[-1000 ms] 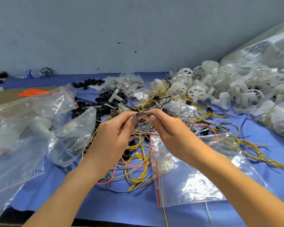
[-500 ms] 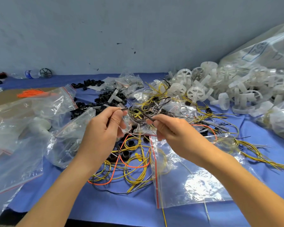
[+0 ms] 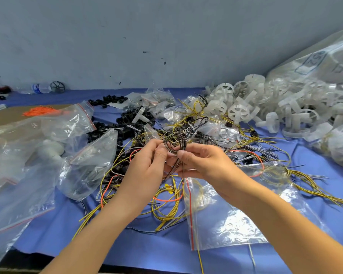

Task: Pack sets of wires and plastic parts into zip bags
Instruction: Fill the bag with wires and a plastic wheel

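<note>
Spreading across the lower view, a blue cloth surface [image 3: 166, 252] meets a plain grey wall [image 3: 127, 36]. At far right a big, crinkled clear sack [image 3: 315, 62] leans over a heap of white, translucent plastic wheels [image 3: 285, 107], spoked and round. Glossy clear zip bags with red seal strips cover the left side [image 3: 28, 155]; one [image 3: 87, 165] holds dark parts, and another bag [image 3: 226, 224] lies flat beneath the right forearm, its red strip pointing toward the viewer. Small black ring-shaped caps [image 3: 127, 119] are scattered behind the middle. Thin yellow-and-black wires [image 3: 166, 210] sprawl in loose loops across the centre, with a few orange strands among them.

Both bare hands are raised above this tangle, in mid frame. Half a second ago they were apart, with a wire bundle stretched between them; they have since drawn together until thumbs and fingertips almost meet. The left hand [image 3: 145, 169] and right hand [image 3: 204, 161] each pinch the bottom of a small coil [image 3: 174, 140] of fine dark wire. It stands up above the fingertips as several round, springy loops, now gathered tighter than before. Its loose tails hang down between the palms.
</note>
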Available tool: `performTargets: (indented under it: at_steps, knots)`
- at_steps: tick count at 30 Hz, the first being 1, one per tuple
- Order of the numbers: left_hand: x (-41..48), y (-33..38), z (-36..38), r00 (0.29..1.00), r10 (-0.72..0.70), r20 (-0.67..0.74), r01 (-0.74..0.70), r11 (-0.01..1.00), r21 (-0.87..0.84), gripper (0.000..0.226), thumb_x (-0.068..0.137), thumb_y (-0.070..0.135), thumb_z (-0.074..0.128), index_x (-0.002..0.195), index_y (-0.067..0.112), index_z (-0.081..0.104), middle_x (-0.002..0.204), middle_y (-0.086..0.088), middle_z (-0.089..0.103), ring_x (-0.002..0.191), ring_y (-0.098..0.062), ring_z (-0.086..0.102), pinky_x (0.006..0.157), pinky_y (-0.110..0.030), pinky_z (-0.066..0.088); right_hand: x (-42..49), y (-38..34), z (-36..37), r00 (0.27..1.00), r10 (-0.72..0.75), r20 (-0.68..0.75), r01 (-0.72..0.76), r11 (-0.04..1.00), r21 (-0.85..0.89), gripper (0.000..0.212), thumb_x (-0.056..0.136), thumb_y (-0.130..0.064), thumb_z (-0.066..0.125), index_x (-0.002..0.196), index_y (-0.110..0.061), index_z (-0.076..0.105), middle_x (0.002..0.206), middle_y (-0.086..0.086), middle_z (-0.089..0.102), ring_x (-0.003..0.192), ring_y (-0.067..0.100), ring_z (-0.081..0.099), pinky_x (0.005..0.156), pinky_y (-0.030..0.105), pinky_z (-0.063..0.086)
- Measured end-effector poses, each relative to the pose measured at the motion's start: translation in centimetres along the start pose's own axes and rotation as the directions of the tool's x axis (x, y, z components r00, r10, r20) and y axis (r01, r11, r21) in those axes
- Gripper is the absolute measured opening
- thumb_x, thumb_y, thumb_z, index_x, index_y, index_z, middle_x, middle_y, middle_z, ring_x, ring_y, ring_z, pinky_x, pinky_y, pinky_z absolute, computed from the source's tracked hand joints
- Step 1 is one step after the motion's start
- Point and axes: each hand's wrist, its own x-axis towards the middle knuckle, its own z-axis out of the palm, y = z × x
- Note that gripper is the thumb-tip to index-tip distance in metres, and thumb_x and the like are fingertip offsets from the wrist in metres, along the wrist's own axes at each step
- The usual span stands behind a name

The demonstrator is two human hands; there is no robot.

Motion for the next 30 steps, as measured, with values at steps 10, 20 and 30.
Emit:
performTargets:
  at_steps: [10, 20, 30]
  knots:
    - [-0.3, 0.1, 0.7, 0.984, -0.097, 0.146, 0.094, 0.995, 0.029, 0.025, 0.105, 0.022, 0.037, 0.102, 0.017, 0.062, 0.082, -0.006, 0.067, 0.057, -0.018, 0.058, 0.05, -0.027, 0.045, -0.1, 0.0, 0.5, 0.983, -0.051, -0.178, 0.026, 0.99, -0.139, 0.006, 0.085, -0.027, 0.073, 0.084, -0.025, 0.078, 0.07, 0.0, 0.061, 0.065, 0.01, 0.05, 0.062, 0.023, 0.042]
    - [-0.5, -0.4, 0.0, 0.983, 0.175, 0.056, -0.182, 0.89, 0.418, 0.027, 0.1, 0.031, 0.05, 0.119, 0.024, 0.068, 0.077, 0.02, 0.055, 0.075, 0.003, 0.052, 0.068, -0.011, 0.038, -0.4, -0.1, 0.1, 0.975, 0.057, -0.216, -0.08, 0.991, -0.103, 0.02, 0.087, -0.036, 0.071, 0.075, -0.02, 0.069, 0.07, -0.008, 0.062, 0.064, 0.009, 0.056, 0.062, 0.026, 0.046]
    - [0.5, -1.6, -4.4, 0.979, -0.161, 0.127, 0.089, 0.89, 0.448, 0.026, 0.1, 0.034, 0.05, 0.085, 0.031, 0.072, 0.048, 0.006, 0.049, 0.044, -0.004, 0.043, 0.047, -0.02, 0.036, -1.6, 0.9, -3.0, 0.926, -0.334, 0.175, 0.277, 0.288, -0.917, 0.046, 0.092, -0.002, 0.054, 0.116, -0.039, 0.066, 0.126, -0.006, 0.055, 0.107, 0.017, 0.054, 0.089, 0.032, 0.046]
